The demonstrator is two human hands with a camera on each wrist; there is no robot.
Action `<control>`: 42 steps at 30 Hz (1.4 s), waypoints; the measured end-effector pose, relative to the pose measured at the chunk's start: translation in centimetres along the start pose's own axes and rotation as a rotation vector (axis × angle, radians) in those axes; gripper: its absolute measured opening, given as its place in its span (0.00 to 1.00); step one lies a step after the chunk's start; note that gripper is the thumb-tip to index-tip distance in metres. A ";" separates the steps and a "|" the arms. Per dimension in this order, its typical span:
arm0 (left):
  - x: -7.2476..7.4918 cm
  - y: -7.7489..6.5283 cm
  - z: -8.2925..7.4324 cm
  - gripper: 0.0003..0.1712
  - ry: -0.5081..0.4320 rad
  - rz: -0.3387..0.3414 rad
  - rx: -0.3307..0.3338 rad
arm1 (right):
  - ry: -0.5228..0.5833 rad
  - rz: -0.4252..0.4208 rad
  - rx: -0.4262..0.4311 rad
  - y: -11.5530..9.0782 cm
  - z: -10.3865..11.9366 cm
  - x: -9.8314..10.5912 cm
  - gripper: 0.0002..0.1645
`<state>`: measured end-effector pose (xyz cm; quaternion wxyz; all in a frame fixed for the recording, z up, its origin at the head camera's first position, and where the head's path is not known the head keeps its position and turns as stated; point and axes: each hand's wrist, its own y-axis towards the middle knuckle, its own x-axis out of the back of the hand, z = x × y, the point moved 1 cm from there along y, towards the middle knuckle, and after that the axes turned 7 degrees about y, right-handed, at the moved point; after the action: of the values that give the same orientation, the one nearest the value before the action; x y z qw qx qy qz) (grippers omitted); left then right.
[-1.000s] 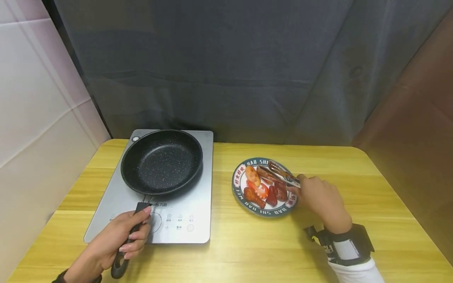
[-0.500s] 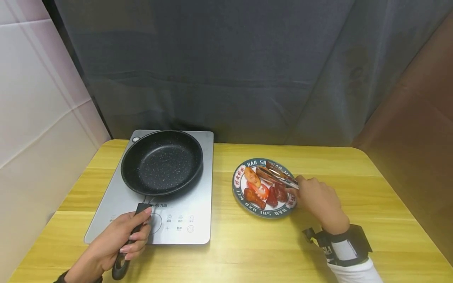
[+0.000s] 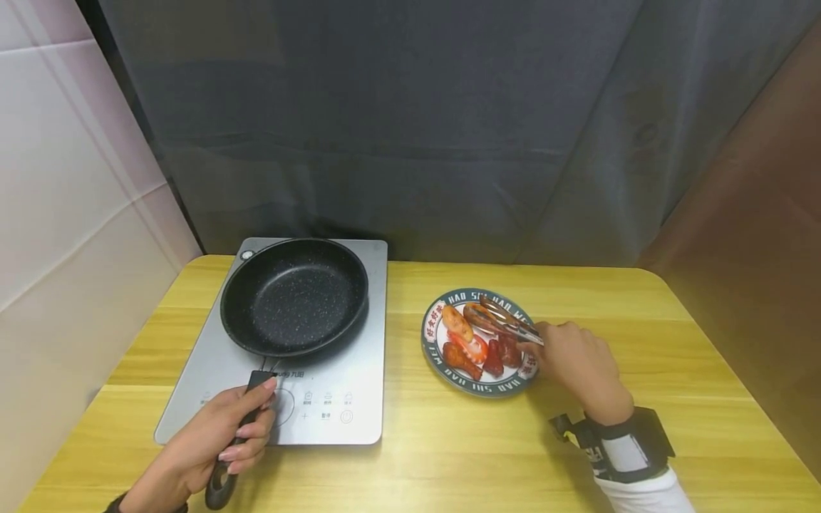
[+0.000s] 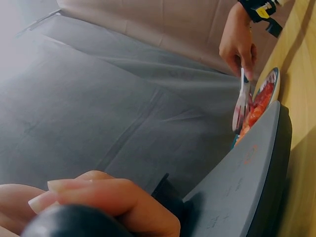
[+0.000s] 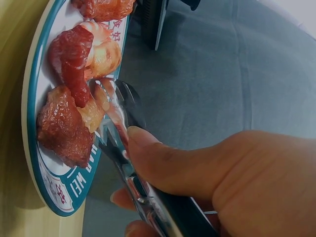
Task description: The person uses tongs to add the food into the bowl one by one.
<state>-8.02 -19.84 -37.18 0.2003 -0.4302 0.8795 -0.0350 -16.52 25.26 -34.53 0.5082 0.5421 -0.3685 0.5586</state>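
Observation:
My left hand [image 3: 221, 434] grips the handle [image 3: 221, 484] of a black speckled frying pan [image 3: 298, 303], fingers curled round it. The pan rests on a silver induction cooker [image 3: 359, 370], and its inside is bare. In my right hand [image 3: 580, 363] is a pair of metal tongs [image 5: 143, 197], thumb on one arm and fingers round the other. Their spread tips reach over the far side of a round plate [image 3: 481, 386] of food. A chicken drumstick [image 3: 462, 358], dark red meat pieces [image 5: 61, 128], a shrimp [image 3: 473, 345] and a yellow-orange piece [image 3: 457, 322] lie on it.
Everything stands on a yellow wood-grain table [image 3: 410, 470]. A dark grey curtain [image 3: 398, 142] hangs behind, with a white panel [image 3: 77, 164] at left and a brown one [image 3: 757, 235] at right. Bare tabletop separates the cooker from the plate.
My right hand and the tongs have moved slightly left over the plate. My left hand keeps its grip on the pan handle, and the food stays on the plate.

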 end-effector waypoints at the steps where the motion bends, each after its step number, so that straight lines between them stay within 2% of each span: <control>1: 0.0 0.0 0.0 0.25 -0.003 -0.001 -0.002 | 0.000 0.001 0.001 0.0 -0.1 0.0 0.21; 13: 0.0 -0.3 0.3 0.24 -0.009 -0.017 0.006 | 0.016 0.007 0.027 0.4 -1.1 -0.3 0.19; 20: 0.1 -0.1 0.1 0.25 -0.013 0.017 -0.026 | 0.014 -0.026 0.045 0.6 -1.2 0.2 0.18; 24: 0.2 -0.1 0.2 0.25 -0.026 0.031 -0.026 | 0.017 0.000 0.039 0.6 -1.1 0.3 0.20; 32: 0.1 0.1 0.1 0.23 -0.028 0.023 -0.036 | 0.043 0.006 0.041 0.7 -1.2 0.1 0.15; 42: -0.1 0.2 0.0 0.23 -0.031 0.009 -0.020 | 0.060 0.032 0.028 0.7 -1.4 0.2 0.18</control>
<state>-8.09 -19.66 -37.18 0.2099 -0.4286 0.8786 -0.0186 -17.53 26.46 -34.38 0.5023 0.5261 -0.3539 0.5880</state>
